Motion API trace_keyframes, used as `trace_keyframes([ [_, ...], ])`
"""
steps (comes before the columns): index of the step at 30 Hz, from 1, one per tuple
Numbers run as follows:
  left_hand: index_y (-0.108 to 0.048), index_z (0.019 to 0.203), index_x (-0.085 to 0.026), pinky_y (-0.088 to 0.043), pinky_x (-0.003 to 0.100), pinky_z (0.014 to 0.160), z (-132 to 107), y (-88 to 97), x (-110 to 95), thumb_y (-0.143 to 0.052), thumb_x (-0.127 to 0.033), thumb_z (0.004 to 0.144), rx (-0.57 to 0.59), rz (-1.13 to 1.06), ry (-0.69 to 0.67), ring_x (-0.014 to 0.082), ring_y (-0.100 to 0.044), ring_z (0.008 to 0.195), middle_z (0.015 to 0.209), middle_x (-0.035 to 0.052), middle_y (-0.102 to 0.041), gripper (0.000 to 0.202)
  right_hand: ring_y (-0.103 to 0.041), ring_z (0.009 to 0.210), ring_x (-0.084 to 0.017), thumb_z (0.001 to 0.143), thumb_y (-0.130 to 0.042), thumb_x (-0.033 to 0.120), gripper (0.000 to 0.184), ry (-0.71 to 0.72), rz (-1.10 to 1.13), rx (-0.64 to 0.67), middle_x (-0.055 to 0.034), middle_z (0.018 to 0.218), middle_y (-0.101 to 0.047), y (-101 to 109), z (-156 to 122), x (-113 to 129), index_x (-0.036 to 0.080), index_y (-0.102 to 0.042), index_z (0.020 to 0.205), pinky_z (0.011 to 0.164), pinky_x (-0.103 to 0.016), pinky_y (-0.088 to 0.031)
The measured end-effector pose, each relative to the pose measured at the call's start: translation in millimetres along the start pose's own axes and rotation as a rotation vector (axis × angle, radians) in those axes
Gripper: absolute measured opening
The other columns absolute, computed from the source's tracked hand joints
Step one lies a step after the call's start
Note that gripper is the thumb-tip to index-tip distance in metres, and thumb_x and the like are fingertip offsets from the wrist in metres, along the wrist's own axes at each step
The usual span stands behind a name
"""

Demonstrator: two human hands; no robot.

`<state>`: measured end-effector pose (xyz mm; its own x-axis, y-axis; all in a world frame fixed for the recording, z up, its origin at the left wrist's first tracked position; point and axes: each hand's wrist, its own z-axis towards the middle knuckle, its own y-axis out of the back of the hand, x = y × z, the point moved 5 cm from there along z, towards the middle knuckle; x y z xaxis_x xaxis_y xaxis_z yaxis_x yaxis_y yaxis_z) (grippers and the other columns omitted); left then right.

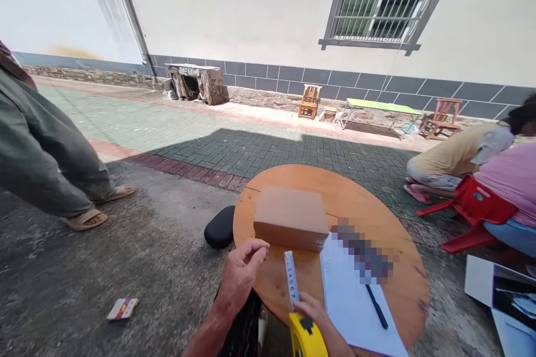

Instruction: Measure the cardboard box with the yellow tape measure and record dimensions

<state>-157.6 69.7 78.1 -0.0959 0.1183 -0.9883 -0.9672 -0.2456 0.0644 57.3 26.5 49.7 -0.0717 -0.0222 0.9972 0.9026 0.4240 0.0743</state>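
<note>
Yellow tape measure [309, 339] at near edge of desk [404, 273], held in right hand [313, 311]; short blade [292, 281] out, pointing toward box [288, 217]. Contact unclear. Left hand [240, 270] beside blade, thumb and forefinger narrow; cannot tell if pinching anything. Paper [345, 295], pen [377, 307] alongside. Step, judged: blade extended. Drawing more blade would call for gripping tip.

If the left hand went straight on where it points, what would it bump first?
Probably the cardboard box: the left hand points toward its near side, though depth is hard to judge here.
</note>
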Motion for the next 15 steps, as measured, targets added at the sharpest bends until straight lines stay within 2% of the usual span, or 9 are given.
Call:
trace_keyframes([
  [3, -0.073, 0.082, -0.020, -0.050, 0.025, 0.072, -31, -12.3, 0, -0.060, -0.037, 0.086, 0.085, 0.013, -0.044, 0.0174, -0.064, 0.079, 0.083, 0.0035, -0.070, 0.022, -0.055, 0.126, -0.035, 0.077, -0.068, 0.045, 0.048, 0.021, -0.227, -0.022, -0.0090, 0.132, -0.061, 7, -3, 10, 0.031, -0.067, 0.123, 0.106, -0.044, -0.043],
  [7, -0.071, 0.086, -0.019, -0.051, 0.022, 0.078, -51, -6.1, 10, -0.057, -0.036, 0.091, 0.010, 0.020, -0.053, 0.0169, -0.065, 0.085, 0.088, 0.0040, -0.070, 0.022, -0.058, 0.125, -0.032, 0.078, -0.067, 0.032, 0.054, 0.079, -0.516, -0.002, -0.0085, 0.150, -0.045, 9, -13, 24, 0.034, -0.059, 0.132, 0.097, -0.038, -0.052],
  [10, -0.070, 0.091, -0.020, -0.052, 0.022, 0.080, -57, 3.0, 24, -0.055, -0.034, 0.093, -0.021, 0.039, -0.079, 0.0171, -0.066, 0.089, 0.092, 0.0043, -0.070, 0.021, -0.049, 0.134, -0.035, 0.070, -0.071, 0.021, 0.069, 0.136, -0.642, 0.032, -0.0114, 0.160, -0.027, 9, -9, 41, 0.031, -0.053, 0.137, 0.098, -0.039, -0.052],
  [12, -0.070, 0.093, -0.021, -0.053, 0.022, 0.080, -63, 5.7, 37, -0.053, -0.031, 0.094, -0.001, 0.061, -0.123, 0.0165, -0.067, 0.089, 0.093, 0.0040, -0.070, 0.020, -0.040, 0.141, -0.036, 0.068, -0.071, 0.017, 0.075, 0.184, -0.756, -0.008, -0.0133, 0.161, -0.023, 14, 7, 59, 0.029, -0.049, 0.139, 0.106, -0.045, -0.046],
  [14, -0.069, 0.094, -0.021, -0.053, 0.022, 0.079, -73, 3.6, 53, -0.052, -0.027, 0.095, 0.060, 0.099, -0.189, 0.0157, -0.067, 0.087, 0.092, 0.0034, -0.070, 0.018, -0.039, 0.141, -0.035, 0.070, -0.072, 0.019, 0.072, 0.234, -0.857, -0.108, -0.0139, 0.158, -0.028, 22, 35, 80, 0.029, -0.048, 0.138, 0.111, -0.049, -0.040],
  [15, -0.069, 0.094, -0.022, -0.054, 0.022, 0.078, -80, 0.8, 62, -0.052, -0.024, 0.095, 0.096, 0.121, -0.232, 0.0154, -0.068, 0.085, 0.091, 0.0032, -0.070, 0.017, -0.041, 0.140, -0.034, 0.073, -0.072, 0.023, 0.069, 0.253, -0.885, -0.157, -0.0140, 0.155, -0.032, 26, 53, 90, 0.028, -0.048, 0.137, 0.110, -0.049, -0.041],
])
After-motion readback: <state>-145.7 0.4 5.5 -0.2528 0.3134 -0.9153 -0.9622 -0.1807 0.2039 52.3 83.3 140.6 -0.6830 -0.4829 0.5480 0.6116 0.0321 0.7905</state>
